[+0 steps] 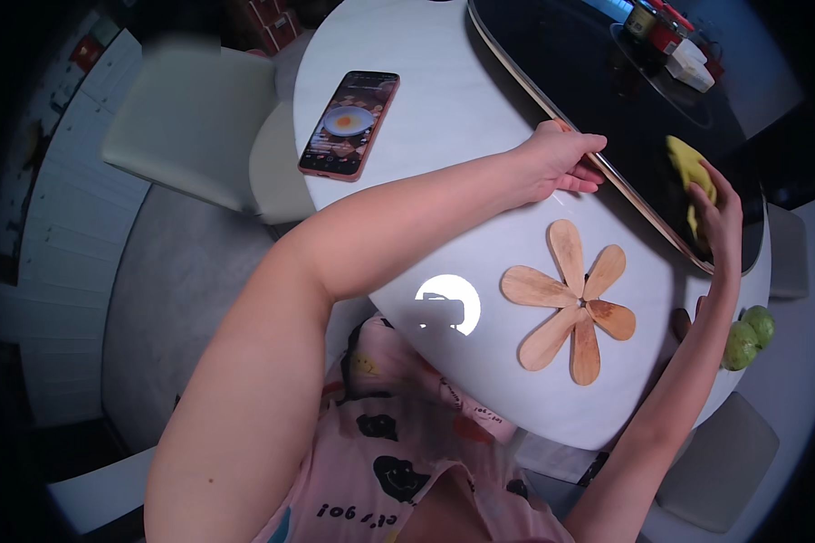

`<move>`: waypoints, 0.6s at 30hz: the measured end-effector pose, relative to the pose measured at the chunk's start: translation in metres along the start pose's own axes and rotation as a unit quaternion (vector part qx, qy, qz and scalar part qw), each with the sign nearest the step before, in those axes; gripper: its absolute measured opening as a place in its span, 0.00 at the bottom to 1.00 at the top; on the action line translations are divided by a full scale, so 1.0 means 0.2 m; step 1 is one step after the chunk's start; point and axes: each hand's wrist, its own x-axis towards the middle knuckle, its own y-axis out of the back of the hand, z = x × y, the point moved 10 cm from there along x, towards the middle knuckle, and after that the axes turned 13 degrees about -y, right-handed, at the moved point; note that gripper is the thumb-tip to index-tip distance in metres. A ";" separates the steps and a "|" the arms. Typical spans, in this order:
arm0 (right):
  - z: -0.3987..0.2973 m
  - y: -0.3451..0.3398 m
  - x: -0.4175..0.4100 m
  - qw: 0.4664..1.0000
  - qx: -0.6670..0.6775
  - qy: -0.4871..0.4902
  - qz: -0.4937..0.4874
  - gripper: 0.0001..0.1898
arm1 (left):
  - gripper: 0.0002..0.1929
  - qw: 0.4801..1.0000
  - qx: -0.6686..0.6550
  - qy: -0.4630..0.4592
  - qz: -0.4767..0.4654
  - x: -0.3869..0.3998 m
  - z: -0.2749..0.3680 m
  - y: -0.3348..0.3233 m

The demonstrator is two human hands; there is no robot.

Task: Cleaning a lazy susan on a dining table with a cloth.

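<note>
A large black glossy panel (pixel 550 61) with a pale, curved rim stands above the white table (pixel 475 237). My left hand (pixel 560 159) holds this rim, its thumb over the upper side and its fingers at the lower side. Toward the panel's right end, my right hand (pixel 723 210) grips a yellow cloth (pixel 689 163) against the dark surface. Between my forearms lies a wooden trivet (pixel 543 288) with several petal-shaped pieces spread like a flower.
A smartphone (pixel 350 125) in a pink case lies on the left, its screen lit. Two green fruits (pixel 741 345) sit beyond my right forearm. Jars (pixel 645 20) and a white packet (pixel 691 66) appear at the upper right. Pale chairs (pixel 190 129) flank the table.
</note>
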 end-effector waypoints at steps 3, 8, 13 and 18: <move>0.23 0.24 0.00 0.968 -0.177 -0.103 0.143 0.21 | 0.11 1.000 0.008 0.005 -0.006 0.01 -0.02 -0.04; -0.21 -0.06 -0.12 0.997 -0.069 0.041 0.015 0.21 | 0.11 1.000 0.006 0.004 -0.007 0.01 -0.01 0.04; -0.49 -0.21 -0.26 0.985 0.036 0.135 -0.105 0.21 | 0.10 0.998 -0.010 -0.009 -0.068 0.02 0.01 -0.02; 0.02 0.14 -0.07 0.982 -0.112 -0.039 0.149 0.22 | 0.10 0.998 0.005 -0.011 -0.057 0.01 0.00 -0.05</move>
